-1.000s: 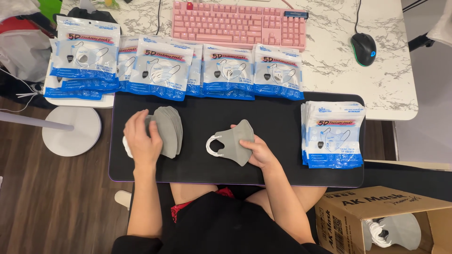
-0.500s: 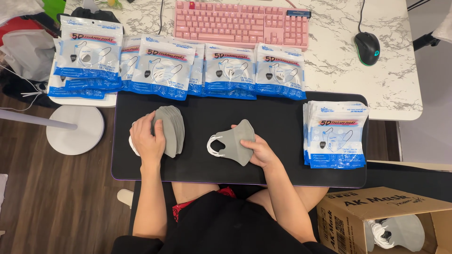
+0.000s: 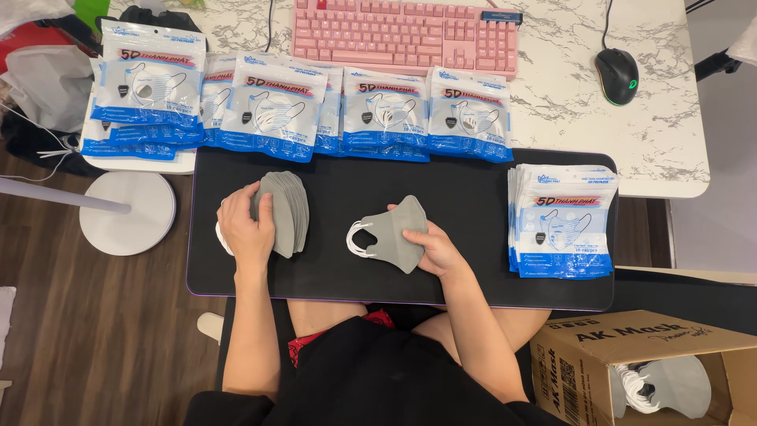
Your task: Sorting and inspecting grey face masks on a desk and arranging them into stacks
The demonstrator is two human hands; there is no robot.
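My left hand [image 3: 244, 227] rests on a stack of grey face masks [image 3: 282, 211] at the left of a black desk mat [image 3: 473, 268], fingers curled over the stack's edge. My right hand [image 3: 430, 244] holds a single grey mask [image 3: 390, 233] with white ear loops flat on the mat near its middle. A row of filled blue-and-white mask packets [image 3: 315, 110] lies along the mat's far edge. A pile of flat packets [image 3: 561, 219] sits at the mat's right end.
A pink keyboard [image 3: 406, 31] and a black mouse [image 3: 617, 75] lie on the marble desk [image 3: 670, 134]. An open cardboard box [image 3: 631, 367] with grey masks stands at lower right. A white round stand base [image 3: 126, 213] sits on the wooden floor at left.
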